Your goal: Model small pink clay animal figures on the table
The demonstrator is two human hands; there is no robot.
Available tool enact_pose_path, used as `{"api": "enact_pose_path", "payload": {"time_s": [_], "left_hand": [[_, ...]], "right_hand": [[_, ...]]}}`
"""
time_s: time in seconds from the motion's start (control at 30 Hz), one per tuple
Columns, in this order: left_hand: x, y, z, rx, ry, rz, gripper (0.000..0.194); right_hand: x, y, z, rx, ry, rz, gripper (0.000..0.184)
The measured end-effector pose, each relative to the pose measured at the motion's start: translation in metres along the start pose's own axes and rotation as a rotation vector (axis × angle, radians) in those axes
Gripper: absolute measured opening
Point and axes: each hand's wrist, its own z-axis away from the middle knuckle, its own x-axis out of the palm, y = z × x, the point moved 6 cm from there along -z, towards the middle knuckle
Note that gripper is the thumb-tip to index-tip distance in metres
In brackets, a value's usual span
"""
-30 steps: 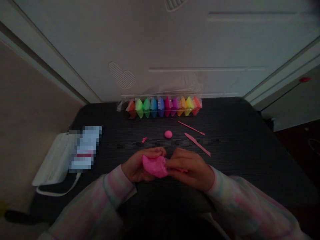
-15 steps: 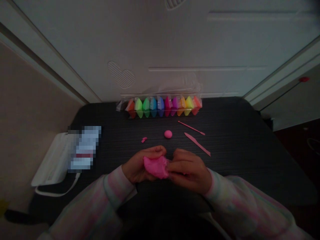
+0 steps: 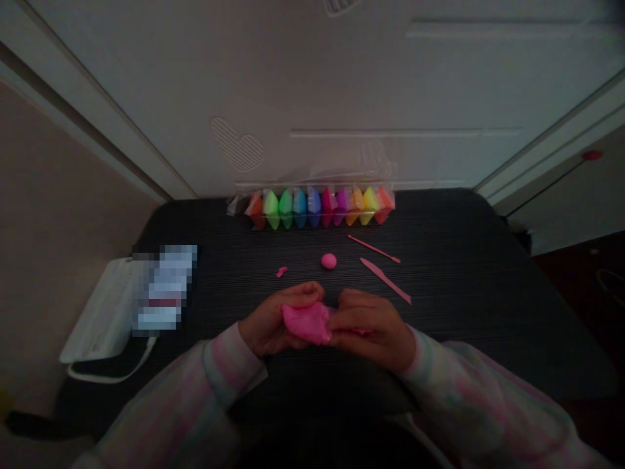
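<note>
A soft pink lump of modelling clay (image 3: 306, 324) is held between my two hands above the near part of the table. My left hand (image 3: 273, 319) is closed around its left side, the thumb along the top. With its fingers pinched, my right hand (image 3: 374, 329) grips the right end, and a bit of pink shows among those fingers. Beyond the hands lie a small pink clay ball (image 3: 329, 261) and a tiny pink scrap (image 3: 282, 271). A pink plastic clay knife (image 3: 385, 281) and a thin pink modelling tool (image 3: 374, 249) lie to the right.
Along the back of the dark table (image 3: 463, 260) stands a clear plastic tray (image 3: 312, 223) with several coloured clay packs. At the left are a white box-like device (image 3: 97, 312), a white cable (image 3: 107, 378) and a phone with a blurred screen (image 3: 168, 286). A white door (image 3: 342, 85) rises behind.
Both hands and the clay stay in nearly the same place. The right fingers have shifted slightly at the clay's end, and more pink shows between them.
</note>
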Motion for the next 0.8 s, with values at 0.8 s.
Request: {"api": "enact_pose_path", "payload": {"time_s": [0.8], "left_hand": [[0.009, 0.035, 0.015, 0.270, 0.001, -0.795, 0.031]], "right_hand": [[0.003, 0.018, 0.007, 0.296, -0.125, 0.108, 0.014]]}}
